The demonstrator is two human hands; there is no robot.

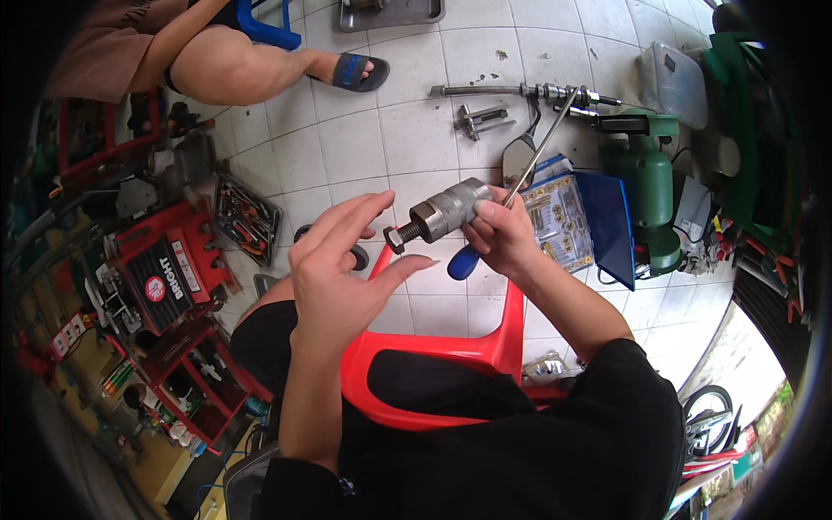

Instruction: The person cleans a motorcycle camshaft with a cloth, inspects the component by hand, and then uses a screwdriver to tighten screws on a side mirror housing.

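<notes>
My right hand (504, 236) is closed round a knurled metal cylinder (452, 206), gripping its right end. A bolt (406, 236) with a hex head sticks out of the cylinder's left end. In the same hand is a screwdriver (464, 263), its blue handle below the fingers and its long shaft slanting up to the right. My left hand (336, 264) is open and holds nothing. Its thumb and fingers are spread to either side of the bolt head, seemingly without touching it.
A red plastic stool (433, 345) stands below my hands. Beyond on the tiles lie a long metal rod (481, 90), a metal puller-like part (485, 121) and an open blue case (607, 227) of small fittings. A tool tray (246, 221) lies left. Another person's sandalled foot (355, 71) is far left.
</notes>
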